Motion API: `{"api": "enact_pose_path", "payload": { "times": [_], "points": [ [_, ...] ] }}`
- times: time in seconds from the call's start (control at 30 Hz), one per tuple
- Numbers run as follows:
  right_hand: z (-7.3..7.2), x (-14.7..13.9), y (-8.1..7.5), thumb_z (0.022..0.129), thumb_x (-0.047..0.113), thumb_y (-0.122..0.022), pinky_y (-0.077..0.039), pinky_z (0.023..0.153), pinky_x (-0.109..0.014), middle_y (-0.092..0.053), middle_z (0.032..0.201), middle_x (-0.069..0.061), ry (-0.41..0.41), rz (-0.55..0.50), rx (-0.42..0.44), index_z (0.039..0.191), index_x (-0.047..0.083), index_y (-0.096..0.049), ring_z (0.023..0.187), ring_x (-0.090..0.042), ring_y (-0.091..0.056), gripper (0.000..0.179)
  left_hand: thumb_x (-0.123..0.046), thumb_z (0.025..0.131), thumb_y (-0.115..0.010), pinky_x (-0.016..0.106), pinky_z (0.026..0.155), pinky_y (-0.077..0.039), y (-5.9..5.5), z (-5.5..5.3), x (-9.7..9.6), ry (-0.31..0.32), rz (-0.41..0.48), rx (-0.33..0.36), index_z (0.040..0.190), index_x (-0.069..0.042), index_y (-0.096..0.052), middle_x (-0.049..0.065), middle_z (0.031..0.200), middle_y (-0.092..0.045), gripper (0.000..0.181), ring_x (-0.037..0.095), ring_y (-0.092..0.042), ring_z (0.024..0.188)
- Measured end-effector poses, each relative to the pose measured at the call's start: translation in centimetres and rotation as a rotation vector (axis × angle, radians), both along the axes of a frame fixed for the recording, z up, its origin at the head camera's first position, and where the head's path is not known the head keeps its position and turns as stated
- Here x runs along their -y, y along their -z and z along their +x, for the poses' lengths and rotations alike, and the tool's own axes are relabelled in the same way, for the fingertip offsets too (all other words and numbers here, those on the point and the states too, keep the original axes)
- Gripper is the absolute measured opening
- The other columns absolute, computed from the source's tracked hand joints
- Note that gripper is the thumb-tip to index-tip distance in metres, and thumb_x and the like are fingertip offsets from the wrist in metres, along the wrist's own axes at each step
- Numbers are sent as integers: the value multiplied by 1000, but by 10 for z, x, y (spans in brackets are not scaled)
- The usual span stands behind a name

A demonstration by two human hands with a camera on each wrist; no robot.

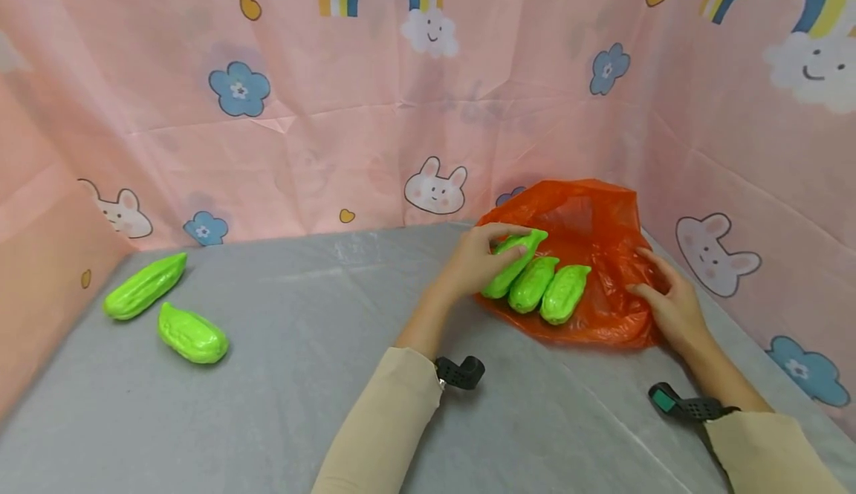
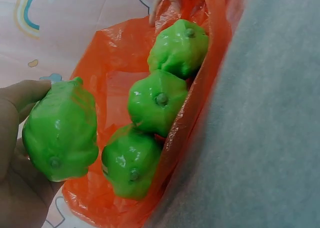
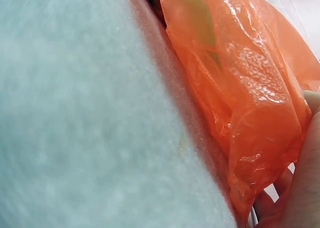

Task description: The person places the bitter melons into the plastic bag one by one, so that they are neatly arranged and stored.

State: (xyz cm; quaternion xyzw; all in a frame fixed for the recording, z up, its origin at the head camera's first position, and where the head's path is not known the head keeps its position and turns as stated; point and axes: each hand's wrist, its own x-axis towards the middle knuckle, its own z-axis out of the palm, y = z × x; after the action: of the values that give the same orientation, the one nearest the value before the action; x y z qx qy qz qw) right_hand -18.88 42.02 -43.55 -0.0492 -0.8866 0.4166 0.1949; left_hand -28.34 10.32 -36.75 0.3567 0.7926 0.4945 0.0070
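In the left wrist view my left hand [image 1: 476, 256] grips a bright green, ridged gourd [image 2: 60, 133], thumb and fingers around its sides. This gourd is over the mouth of an orange-red plastic bag [image 1: 605, 226]. Inside the bag three more green gourds lie side by side: a far one [image 2: 179, 49], a middle one [image 2: 157, 102] and a near one [image 2: 131, 163]. From the head camera, the held gourd and left hand hide part of this row. On the bag's right side, my right hand [image 1: 675, 304] holds the crumpled plastic between thumb and fingers.
Two more green gourds lie at the left of the grey tabletop [image 1: 281, 375], a longer one [image 1: 143, 286] behind a shorter one [image 1: 192, 334]. Pink printed cloth [image 1: 361, 137] walls the table at the back and both sides, close to the bag's right.
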Motion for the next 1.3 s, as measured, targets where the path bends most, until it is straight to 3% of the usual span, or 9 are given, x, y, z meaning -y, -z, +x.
{"api": "enact_pose_path", "payload": {
  "times": [0.2, 0.3, 0.37, 0.47, 0.57, 0.6, 0.9, 1.3],
  "points": [
    [-1, 1, -3, 101, 21, -57, -34, 88, -2, -38, 158, -25, 16, -24, -5, 157, 19, -38, 115, 14, -38, 60, -24, 98, -67, 30, 100, -52, 1, 1, -3, -22, 7, -1, 128, -21, -71, -1, 134, -67, 30, 14, -60, 122],
    [-2, 0, -6, 102, 20, -56, -38, 86, -1, -36, 162, -12, 1, -88, -1, 157, 21, -38, 113, 13, -41, 59, -25, 98, -67, 31, 101, -52, 1, 1, -4, -25, -6, -11, 129, -22, -71, -1, 133, -68, 31, 14, -60, 123],
    [-3, 0, -8, 101, 16, -57, -45, 76, -3, -41, 159, -2, -25, -193, -1, 156, 22, -40, 102, 11, -48, 58, -26, 98, -67, 31, 103, -51, 1, 1, -4, -26, -17, -17, 129, -22, -71, -1, 134, -68, 31, 14, -59, 126],
    [-3, -1, -12, 100, 12, -59, -50, 66, -8, -45, 147, 8, -87, -444, 7, 155, 25, -42, 92, 6, -51, 59, -26, 99, -66, 31, 102, -52, 2, 2, -6, -27, -31, -9, 129, -22, -70, -1, 135, -67, 31, 14, -60, 126],
    [-2, -2, -15, 100, 10, -60, -53, 68, -10, -48, 137, 10, -128, -628, 18, 155, 25, -43, 95, 1, -53, 59, -27, 99, -65, 32, 102, -52, 2, 4, -7, -24, -54, 9, 130, -23, -70, -1, 136, -66, 31, 15, -59, 127],
    [-2, -2, -17, 100, 9, -59, -54, 73, -11, -49, 137, 12, -142, -657, 21, 155, 24, -42, 104, -1, -52, 59, -27, 99, -65, 33, 102, -52, 2, 5, -8, -22, -61, 14, 130, -23, -70, -1, 136, -66, 31, 15, -59, 127],
    [0, -10, -27, 102, 6, -54, -55, 74, -12, -67, 114, 20, -251, -714, -15, 149, 19, -49, 91, 2, -63, 49, -27, 100, -64, 34, 105, -51, 6, 7, -15, -28, -96, 4, 130, -22, -69, -1, 135, -67, 31, 16, -59, 126],
    [2, -11, -30, 102, 3, -53, -54, 75, -12, -68, 115, 19, -295, -764, -27, 142, 20, -53, 93, 1, -63, 44, -25, 101, -62, 25, 91, -53, 11, 7, -20, -54, -65, 10, 129, -20, -70, 0, 131, -69, 30, 14, -63, 112]
  ]
}}
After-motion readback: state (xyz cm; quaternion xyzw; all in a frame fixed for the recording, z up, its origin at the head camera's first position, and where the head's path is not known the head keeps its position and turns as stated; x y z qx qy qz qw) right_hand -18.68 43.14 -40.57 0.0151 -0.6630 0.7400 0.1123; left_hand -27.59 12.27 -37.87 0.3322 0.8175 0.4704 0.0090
